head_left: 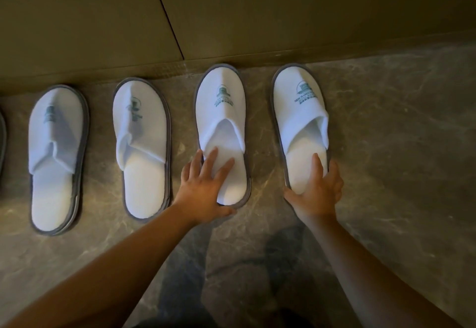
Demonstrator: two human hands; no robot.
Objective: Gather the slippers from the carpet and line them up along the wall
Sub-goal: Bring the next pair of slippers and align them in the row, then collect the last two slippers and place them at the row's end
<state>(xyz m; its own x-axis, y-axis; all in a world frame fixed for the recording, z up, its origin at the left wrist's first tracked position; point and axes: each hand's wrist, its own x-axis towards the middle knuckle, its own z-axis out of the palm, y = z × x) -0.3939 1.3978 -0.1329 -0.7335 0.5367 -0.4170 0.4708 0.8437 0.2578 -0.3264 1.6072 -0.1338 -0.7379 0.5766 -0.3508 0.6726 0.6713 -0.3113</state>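
Two bare forearms reaching up from the bottom edge over a dark marbled floor (386, 147). Left hand (203, 186) laid flat on the heel end of slipper three (221, 121), fingers (210, 160) spread wide across the white insole, thumb curled under the grey rim at the heel. Right hand (318, 191) cupped round the heel of slipper four (300, 121), one finger stretched along the insole, thumb against the left edge of the sole, remaining fingers wrapped round the right side; loosely held, not clamped tight.

Four white terry slippers in a row, toes pointing at the wall (257, 13), each trimmed in grey with a green printed logo on the upper. Slipper one (56, 147) and slipper two (141, 142) lying untouched to the left, uppers creased and flattened. Toes close to the wall base; touching or not, impossible to tell.

Sliver of a further grey-rimmed sole (2, 142) cut off at the left edge. Logo lettering mostly too blurred to read.
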